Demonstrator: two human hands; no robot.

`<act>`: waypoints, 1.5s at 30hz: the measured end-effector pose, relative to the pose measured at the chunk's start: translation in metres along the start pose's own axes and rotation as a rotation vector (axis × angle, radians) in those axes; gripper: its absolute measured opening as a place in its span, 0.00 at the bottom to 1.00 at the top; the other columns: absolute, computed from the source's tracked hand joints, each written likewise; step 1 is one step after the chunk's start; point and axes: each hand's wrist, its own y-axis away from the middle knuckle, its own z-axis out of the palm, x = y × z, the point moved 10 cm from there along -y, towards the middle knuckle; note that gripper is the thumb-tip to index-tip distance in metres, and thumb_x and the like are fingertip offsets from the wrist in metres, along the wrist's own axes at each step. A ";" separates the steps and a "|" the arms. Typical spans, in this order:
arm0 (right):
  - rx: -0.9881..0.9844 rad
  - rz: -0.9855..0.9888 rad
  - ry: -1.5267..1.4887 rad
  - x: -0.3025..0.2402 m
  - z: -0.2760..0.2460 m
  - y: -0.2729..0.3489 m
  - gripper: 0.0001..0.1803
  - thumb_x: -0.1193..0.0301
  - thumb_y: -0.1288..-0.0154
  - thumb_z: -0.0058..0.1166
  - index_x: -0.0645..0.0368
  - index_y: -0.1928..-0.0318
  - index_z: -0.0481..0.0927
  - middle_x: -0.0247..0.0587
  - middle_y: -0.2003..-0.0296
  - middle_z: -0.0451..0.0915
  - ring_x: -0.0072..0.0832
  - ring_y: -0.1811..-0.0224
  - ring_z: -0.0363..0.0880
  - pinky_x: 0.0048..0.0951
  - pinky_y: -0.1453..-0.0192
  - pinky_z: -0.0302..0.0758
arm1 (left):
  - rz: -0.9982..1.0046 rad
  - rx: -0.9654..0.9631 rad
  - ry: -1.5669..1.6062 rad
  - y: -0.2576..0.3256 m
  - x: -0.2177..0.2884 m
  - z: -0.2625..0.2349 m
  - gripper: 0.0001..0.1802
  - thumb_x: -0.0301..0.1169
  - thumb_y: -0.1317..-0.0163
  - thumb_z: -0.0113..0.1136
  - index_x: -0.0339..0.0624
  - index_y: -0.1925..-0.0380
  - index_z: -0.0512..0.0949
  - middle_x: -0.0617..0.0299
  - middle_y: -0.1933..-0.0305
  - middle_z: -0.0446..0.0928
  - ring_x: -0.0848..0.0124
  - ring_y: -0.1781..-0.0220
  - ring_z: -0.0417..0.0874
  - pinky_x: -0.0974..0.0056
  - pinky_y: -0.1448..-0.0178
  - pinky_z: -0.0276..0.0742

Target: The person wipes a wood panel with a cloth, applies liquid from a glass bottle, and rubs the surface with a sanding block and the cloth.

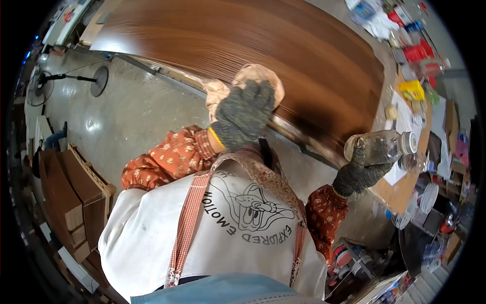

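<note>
My left hand (244, 114), in a dark grey knitted glove, presses a pale peach cloth (276, 83) against the near edge of a brown wood-grain panel (243, 38). The cloth is bunched under the fingers and part of it hangs over the edge. My right hand (357, 175), gloved in the same grey, is wrapped round a clear plastic bottle (380, 147) with a white cap. The bottle lies on its side in the grip, its cap to the right, beside the panel's right end. Its contents are hard to make out.
A workbench (397, 195) on the right carries papers, a yellow package (411, 90) and several bottles. Cluttered boxes stand at lower right. Brown panels (61, 187) are stacked at left on the floor, with a standing fan (99, 81) farther back.
</note>
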 end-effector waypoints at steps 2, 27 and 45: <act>0.037 0.016 0.173 0.018 -0.032 0.002 0.51 0.71 0.58 0.73 0.63 0.34 0.57 0.44 0.45 0.70 0.35 0.45 0.70 0.36 0.40 0.70 | 0.094 0.056 0.007 -0.013 0.037 -0.009 0.27 0.37 0.48 0.52 0.35 0.48 0.72 0.48 0.44 0.68 0.55 0.47 0.72 0.51 0.52 0.73; 0.093 0.096 0.066 0.086 -0.088 0.013 0.47 0.78 0.55 0.72 0.61 0.34 0.61 0.45 0.39 0.68 0.37 0.38 0.68 0.39 0.35 0.67 | 0.665 -0.118 0.387 -0.146 0.085 0.026 0.25 0.30 0.49 0.59 0.46 0.47 0.75 0.58 0.43 0.75 0.57 0.42 0.74 0.55 0.43 0.73; -0.626 -0.392 1.339 0.050 0.087 -0.061 0.26 0.70 0.41 0.51 0.46 0.40 0.70 0.39 0.58 0.75 0.37 0.55 0.75 0.41 0.56 0.72 | 0.227 0.224 0.815 -0.233 -0.015 0.074 0.25 0.35 0.43 0.57 0.47 0.43 0.72 0.49 0.42 0.72 0.52 0.40 0.72 0.54 0.37 0.68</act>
